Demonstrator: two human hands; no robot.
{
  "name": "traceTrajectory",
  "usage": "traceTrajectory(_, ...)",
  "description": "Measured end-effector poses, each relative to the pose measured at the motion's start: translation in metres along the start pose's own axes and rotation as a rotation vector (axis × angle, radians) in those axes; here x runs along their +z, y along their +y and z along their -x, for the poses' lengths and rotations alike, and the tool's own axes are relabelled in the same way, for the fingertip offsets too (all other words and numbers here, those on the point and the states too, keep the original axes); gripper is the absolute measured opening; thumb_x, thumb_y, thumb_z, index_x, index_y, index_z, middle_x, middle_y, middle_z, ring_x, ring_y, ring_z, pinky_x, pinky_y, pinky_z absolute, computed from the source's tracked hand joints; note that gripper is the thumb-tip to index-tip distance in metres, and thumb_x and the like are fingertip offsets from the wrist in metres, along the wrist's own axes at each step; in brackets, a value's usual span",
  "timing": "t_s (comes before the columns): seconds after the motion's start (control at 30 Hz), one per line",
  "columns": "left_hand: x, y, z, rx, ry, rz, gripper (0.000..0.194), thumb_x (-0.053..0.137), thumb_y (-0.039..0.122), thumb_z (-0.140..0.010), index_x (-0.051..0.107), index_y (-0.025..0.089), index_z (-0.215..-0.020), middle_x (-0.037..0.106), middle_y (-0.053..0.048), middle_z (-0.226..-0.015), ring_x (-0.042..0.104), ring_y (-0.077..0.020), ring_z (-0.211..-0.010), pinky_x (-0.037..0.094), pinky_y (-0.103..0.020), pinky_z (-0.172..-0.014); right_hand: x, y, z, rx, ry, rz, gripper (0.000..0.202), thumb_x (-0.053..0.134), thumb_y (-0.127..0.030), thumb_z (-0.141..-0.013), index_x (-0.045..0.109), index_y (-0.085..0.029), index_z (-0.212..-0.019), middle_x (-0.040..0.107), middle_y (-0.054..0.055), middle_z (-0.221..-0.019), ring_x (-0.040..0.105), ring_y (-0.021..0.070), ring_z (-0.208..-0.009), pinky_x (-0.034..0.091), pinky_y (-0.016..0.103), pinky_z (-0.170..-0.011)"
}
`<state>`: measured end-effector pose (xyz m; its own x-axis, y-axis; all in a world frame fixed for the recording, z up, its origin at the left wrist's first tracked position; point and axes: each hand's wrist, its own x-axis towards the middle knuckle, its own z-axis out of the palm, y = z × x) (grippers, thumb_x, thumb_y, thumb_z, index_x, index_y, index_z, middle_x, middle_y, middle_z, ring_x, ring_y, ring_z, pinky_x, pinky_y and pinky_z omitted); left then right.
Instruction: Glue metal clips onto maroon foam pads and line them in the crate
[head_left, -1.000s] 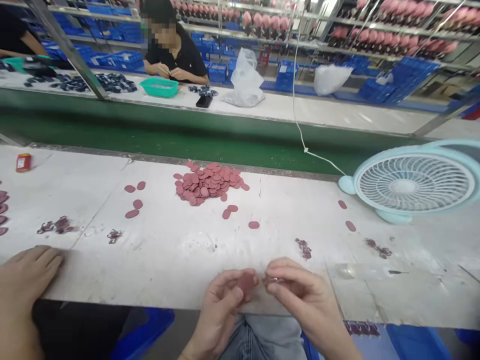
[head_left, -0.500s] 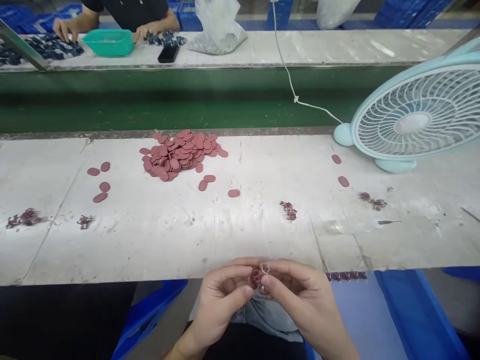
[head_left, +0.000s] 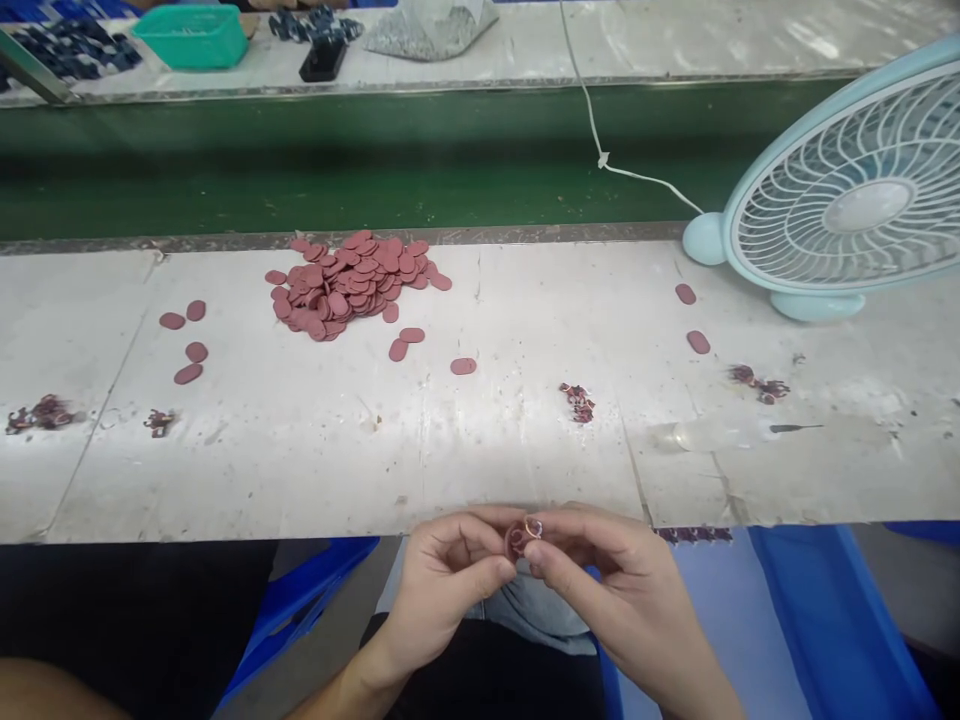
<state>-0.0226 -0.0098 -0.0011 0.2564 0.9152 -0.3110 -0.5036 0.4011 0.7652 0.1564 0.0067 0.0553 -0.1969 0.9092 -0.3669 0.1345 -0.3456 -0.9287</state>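
— What are the hands doing down there at the bottom centre of the frame?

— The left hand point(head_left: 442, 580) and the right hand point(head_left: 615, 590) are meeting just off the near edge of the scuffed white worktop point(head_left: 487, 450). Both are pinching the same thing between thumb and forefinger: a small dusky-pink oval rubber piece point(head_left: 517, 541) with a thin metal ring point(head_left: 533, 527) sitting against it. The other fingers are curling loosely underneath.

— Is the ring on or off?

— I cannot tell; it is too small from here. It is touching the piece, at its upper right side.

— How would you say it is best handled?

— I am judging, but the left hand should be holding the piece still and flat while the right hand is working the ring with its fingertips only, keeping the piece over the lap and close to the worktop edge so nothing is dropping far.

— And the supply?

— The heap of flat pink oval pieces point(head_left: 352, 285) is lying well apart, in the upper middle of the worktop, with loose ones scattered about it. A small dark-red tangle of scraps point(head_left: 579, 402) is lying nearer, right of centre. A pale blue table fan point(head_left: 855, 200) is standing at the upper right, its white cord point(head_left: 600, 150) running across the green belt point(head_left: 375, 160).
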Motion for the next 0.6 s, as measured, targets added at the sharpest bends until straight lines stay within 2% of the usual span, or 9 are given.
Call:
traceTrajectory(0.1,0.001,-0.001,0.000,-0.004,0.013,-0.028,0.011,0.077,0.008,-0.081,0.078,0.019,-0.079,0.078,-0.009,-0.112,0.074,-0.0234,-0.097,0.058,-0.035,-0.087,0.000,-0.001,-0.001,-0.026,0.029,0.021,0.012,0.071,-0.032,-0.089,0.080,-0.030,-0.097,0.080,0.003,-0.094,0.074,0.0173,-0.078,0.060,0.025,-0.069)
traceTrajectory(0.2,0.002,-0.001,0.001,0.000,0.025,-0.030,0.013,0.076,0.009,-0.081,0.079,0.021,-0.080,0.079,-0.008,-0.112,0.074,-0.0244,-0.099,0.058,-0.036,-0.089,0.001,0.001,-0.001,0.015,0.054,-0.040,0.011,0.073,-0.034,-0.088,0.079,-0.026,-0.093,0.080,0.004,-0.092,0.074,0.0178,-0.075,0.061,0.027,-0.068)
traceTrajectory(0.33,0.003,-0.002,0.002,0.013,0.027,-0.023,0.015,0.075,0.008,-0.082,0.080,0.022,-0.083,0.079,-0.008,-0.113,0.074,-0.0253,-0.102,0.059,-0.037,-0.090,0.005,0.006,0.000,0.075,0.059,-0.163,0.020,0.076,-0.038,-0.085,0.078,-0.023,-0.098,0.080,0.007,-0.091,0.075,0.0209,-0.079,0.063,0.031,-0.073)
traceTrajectory(0.6,0.006,0.002,0.004,0.025,0.071,-0.109,0.015,0.077,0.009,-0.081,0.081,0.023,-0.083,0.079,-0.007,-0.113,0.075,-0.0243,-0.101,0.061,-0.034,-0.089,0.010,0.014,0.005,0.047,0.095,-0.201,0.017,0.075,-0.032,-0.087,0.077,-0.026,-0.103,0.079,0.005,-0.097,0.075,0.0204,-0.085,0.064,0.033,-0.078)
